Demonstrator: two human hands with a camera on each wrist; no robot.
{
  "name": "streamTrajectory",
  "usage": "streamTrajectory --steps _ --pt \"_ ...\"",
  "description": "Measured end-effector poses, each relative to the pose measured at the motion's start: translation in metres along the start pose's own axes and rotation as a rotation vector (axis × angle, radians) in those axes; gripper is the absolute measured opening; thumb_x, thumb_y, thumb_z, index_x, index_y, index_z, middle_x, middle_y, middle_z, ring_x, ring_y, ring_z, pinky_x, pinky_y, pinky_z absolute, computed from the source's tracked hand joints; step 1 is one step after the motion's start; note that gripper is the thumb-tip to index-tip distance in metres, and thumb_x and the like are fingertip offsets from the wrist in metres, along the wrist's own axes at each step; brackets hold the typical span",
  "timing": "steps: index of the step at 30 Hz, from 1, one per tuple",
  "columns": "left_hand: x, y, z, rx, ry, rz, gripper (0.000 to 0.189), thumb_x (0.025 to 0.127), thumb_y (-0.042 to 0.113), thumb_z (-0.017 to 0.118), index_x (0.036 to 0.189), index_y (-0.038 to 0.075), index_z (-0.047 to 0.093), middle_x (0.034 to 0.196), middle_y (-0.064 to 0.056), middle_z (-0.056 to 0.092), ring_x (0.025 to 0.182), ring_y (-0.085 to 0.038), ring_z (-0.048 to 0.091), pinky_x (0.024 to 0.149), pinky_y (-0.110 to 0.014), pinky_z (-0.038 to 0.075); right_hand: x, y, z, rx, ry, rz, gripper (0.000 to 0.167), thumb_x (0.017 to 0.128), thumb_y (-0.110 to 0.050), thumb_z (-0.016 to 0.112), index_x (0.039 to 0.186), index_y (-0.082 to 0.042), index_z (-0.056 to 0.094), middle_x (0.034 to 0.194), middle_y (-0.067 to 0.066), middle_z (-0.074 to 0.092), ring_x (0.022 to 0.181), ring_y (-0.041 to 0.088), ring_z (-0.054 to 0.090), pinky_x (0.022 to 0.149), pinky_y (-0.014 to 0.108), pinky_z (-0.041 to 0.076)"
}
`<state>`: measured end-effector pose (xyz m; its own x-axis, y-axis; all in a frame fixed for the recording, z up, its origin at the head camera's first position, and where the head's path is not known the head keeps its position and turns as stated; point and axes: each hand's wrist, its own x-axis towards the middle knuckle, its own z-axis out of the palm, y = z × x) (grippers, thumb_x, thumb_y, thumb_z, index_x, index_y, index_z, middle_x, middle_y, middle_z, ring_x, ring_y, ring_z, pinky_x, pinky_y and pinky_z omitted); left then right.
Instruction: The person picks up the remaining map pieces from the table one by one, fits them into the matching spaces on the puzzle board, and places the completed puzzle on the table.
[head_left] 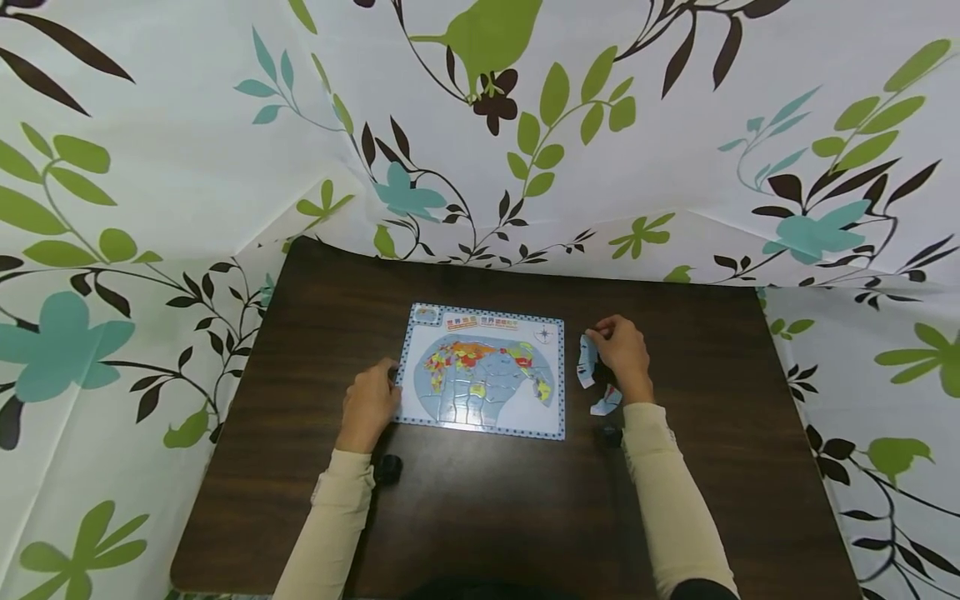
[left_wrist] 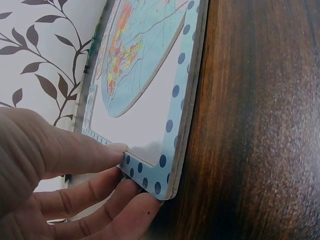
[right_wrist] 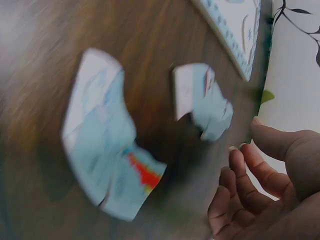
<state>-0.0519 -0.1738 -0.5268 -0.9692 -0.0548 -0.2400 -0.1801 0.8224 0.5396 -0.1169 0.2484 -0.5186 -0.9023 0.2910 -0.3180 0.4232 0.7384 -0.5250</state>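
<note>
A world map jigsaw puzzle (head_left: pixel 480 371) lies on the table in a tray with a dotted blue border; bare white shows at the map's lower right. My left hand (head_left: pixel 370 404) grips the tray's left edge, with the thumb (left_wrist: pixel 75 152) on top and the fingers underneath. Right of the tray lie two loose groups of puzzle pieces: a pale blue one (right_wrist: pixel 202 102) and a larger, curved one (right_wrist: pixel 100 135) with a red patch. My right hand (head_left: pixel 624 354) hovers beside the farther group, fingers loosely bent, nothing between thumb and fingertips in the right wrist view.
The dark wooden table (head_left: pixel 480 517) reaches back to a white leaf-patterned sheet (head_left: pixel 187 125), which also hangs at both sides. A small black object (head_left: pixel 387 469) is by my left wrist, and another dark one (head_left: pixel 609 435) by my right.
</note>
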Motion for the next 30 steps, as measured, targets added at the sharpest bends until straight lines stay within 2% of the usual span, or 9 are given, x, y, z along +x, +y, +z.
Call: streamTrajectory --steps 6,14,19,30 --pt "0.000 -0.001 -0.002 0.004 0.001 -0.005 0.039 0.099 0.004 0.065 0.138 0.000 0.065 0.097 -0.017 0.072 0.076 -0.028 0.065 0.063 -0.046 0.053 -0.007 0.005 0.000 -0.040 -0.029 0.056 0.045 0.106 -0.042 0.067 0.132 -0.005 0.064 0.124 0.018 0.068 0.102 0.035 0.064 0.087 0.052 0.049" --pt "0.001 -0.001 -0.003 0.011 0.005 0.003 0.040 0.098 0.004 0.066 0.138 0.000 0.065 0.097 -0.017 0.073 0.077 -0.028 0.066 0.066 -0.049 0.054 -0.013 0.004 0.010 -0.093 0.002 0.030 0.055 0.103 -0.048 0.070 0.133 -0.003 0.063 0.124 0.019 0.071 0.101 0.035 0.066 0.093 0.060 0.051" --pt "0.000 0.000 -0.003 0.009 0.010 0.013 0.040 0.098 0.003 0.066 0.138 -0.001 0.065 0.097 -0.017 0.073 0.077 -0.028 0.066 0.066 -0.049 0.054 -0.014 0.002 0.014 -0.103 0.020 0.040 0.060 0.101 -0.050 0.073 0.134 -0.001 0.062 0.121 0.020 0.071 0.099 0.035 0.066 0.092 0.059 0.052" --pt "-0.002 0.001 0.000 -0.008 -0.013 -0.009 0.040 0.099 0.005 0.065 0.139 0.000 0.064 0.098 -0.018 0.072 0.076 -0.028 0.065 0.063 -0.044 0.051 -0.017 0.005 0.016 -0.104 0.034 0.067 0.054 0.101 -0.049 0.072 0.129 -0.003 0.063 0.121 0.019 0.071 0.106 0.038 0.066 0.098 0.063 0.049"
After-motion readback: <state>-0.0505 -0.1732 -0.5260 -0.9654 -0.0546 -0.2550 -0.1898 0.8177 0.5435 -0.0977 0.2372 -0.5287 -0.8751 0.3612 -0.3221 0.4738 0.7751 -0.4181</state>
